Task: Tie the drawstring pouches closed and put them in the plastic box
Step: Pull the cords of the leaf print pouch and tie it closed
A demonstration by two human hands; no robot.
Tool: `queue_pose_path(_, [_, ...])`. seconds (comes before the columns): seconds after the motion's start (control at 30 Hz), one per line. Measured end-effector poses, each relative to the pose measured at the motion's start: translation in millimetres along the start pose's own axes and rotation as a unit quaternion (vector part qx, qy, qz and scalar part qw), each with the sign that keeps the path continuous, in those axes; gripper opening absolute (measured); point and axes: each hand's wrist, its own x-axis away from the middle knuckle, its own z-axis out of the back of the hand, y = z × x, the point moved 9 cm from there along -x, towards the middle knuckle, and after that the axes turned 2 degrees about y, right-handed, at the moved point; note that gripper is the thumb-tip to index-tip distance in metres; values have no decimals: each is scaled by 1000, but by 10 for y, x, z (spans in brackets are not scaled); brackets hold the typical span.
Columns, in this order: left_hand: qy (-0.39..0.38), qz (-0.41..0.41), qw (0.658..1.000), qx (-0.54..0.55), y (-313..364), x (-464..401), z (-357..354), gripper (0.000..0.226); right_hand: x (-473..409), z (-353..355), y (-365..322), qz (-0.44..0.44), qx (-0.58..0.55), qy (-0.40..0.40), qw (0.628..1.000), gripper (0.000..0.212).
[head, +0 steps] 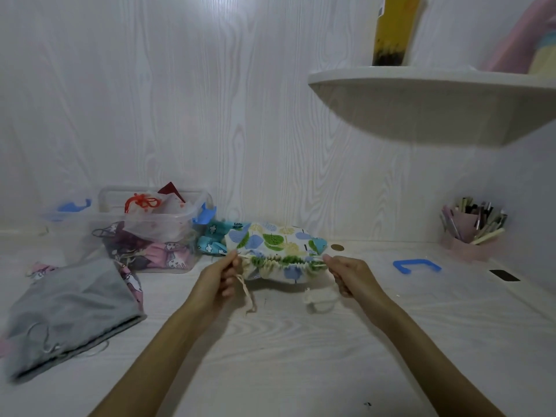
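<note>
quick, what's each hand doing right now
Left hand: closed, its grip pinching the drawstring at the leaf-print pouch mouth.
Right hand: closed, pinching the cord on the pouch's other side.

Head-worn camera, facing forward and down, close over desk point(301, 356), edges probably distorted
</note>
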Motion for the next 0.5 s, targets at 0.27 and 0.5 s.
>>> queue_pose_path(0.27, [166,-140,908,-359,453,61,653,33,-44,356,52,41,183,24,982,46])
queue_pose_path(0.5, [188,-127,758,-611,246,84,729,29,-39,224,440,19,297,12,955,42])
